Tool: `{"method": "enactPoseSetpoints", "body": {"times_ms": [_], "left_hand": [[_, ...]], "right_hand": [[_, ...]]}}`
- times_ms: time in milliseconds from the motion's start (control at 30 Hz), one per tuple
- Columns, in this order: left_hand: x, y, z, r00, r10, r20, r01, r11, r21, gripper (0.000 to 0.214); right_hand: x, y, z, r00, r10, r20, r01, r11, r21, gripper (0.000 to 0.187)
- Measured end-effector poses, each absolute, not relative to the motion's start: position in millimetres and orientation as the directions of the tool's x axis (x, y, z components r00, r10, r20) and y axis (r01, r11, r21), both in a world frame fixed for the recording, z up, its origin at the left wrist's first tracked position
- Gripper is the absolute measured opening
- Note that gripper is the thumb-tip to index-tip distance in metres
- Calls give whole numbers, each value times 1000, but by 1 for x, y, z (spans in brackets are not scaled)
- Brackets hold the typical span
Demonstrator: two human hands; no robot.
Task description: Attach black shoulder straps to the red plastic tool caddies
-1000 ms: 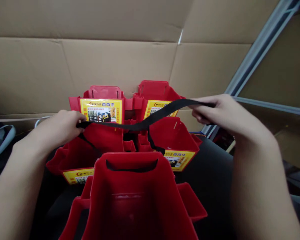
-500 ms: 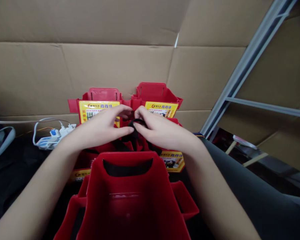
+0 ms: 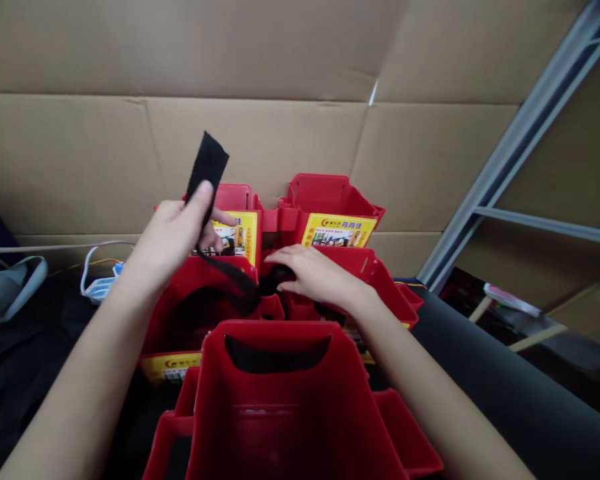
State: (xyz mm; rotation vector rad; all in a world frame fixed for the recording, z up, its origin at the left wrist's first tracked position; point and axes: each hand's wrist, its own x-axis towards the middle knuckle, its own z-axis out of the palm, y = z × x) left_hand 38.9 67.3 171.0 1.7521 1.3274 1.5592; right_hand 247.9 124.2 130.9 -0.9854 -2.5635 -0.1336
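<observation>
My left hand (image 3: 173, 227) is closed on a black webbing strap (image 3: 209, 157), pinched under the thumb. The strap's flat cut end sticks up above the fist, and its slack curves down to the right. My right hand (image 3: 313, 272) has its fingers curled round a dark part of the strap, low between the red bins; the exact piece is mostly hidden. Nearest me stands a red plastic bin (image 3: 280, 387) with side pockets and black webbing through the slot in its back wall.
Behind are several more red bins (image 3: 325, 190) with yellow labels (image 3: 340, 230). A white power strip (image 3: 101, 288) with cables lies left, beside black cloth (image 3: 27, 373). A cardboard wall (image 3: 260, 140) closes the back; a grey metal frame (image 3: 485, 173) rises right.
My hands, earlier together over the black strap, have come apart. The left has moved left, drawing the strap's end up; the right stays low between the bins. The view has shifted slightly.
</observation>
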Motion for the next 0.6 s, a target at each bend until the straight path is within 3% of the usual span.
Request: {"method": "enactPoseSetpoints", "body": {"times_ms": [100, 200, 267, 367, 433, 533, 600], "left_hand": [[33, 67, 173, -36, 911, 411, 187, -398, 898, 53], [39, 67, 171, -38, 914, 404, 87, -400, 912, 31], [47, 67, 169, -47, 919, 391, 33, -390, 920, 21], [60, 67, 164, -18, 949, 315, 137, -310, 941, 20], [69, 65, 159, 65, 959, 275, 273, -282, 920, 26], [81, 63, 153, 238, 948, 213, 359, -290, 887, 43], [86, 61, 150, 292, 933, 213, 342, -310, 887, 39]], "right_hand": [[247, 130, 123, -665, 622, 413, 675, 737, -23, 19], [249, 129, 130, -578, 628, 521, 723, 690, -30, 20], [253, 121, 141, -460, 585, 668, 746, 663, -66, 21], [260, 101, 158, -206, 463, 862, 723, 666, -184, 17], [262, 86, 167, -101, 439, 893, 677, 688, -262, 15], [262, 68, 173, -69, 467, 881, 602, 724, -337, 14], [262, 61, 175, -81, 492, 867, 550, 748, -372, 13]]}}
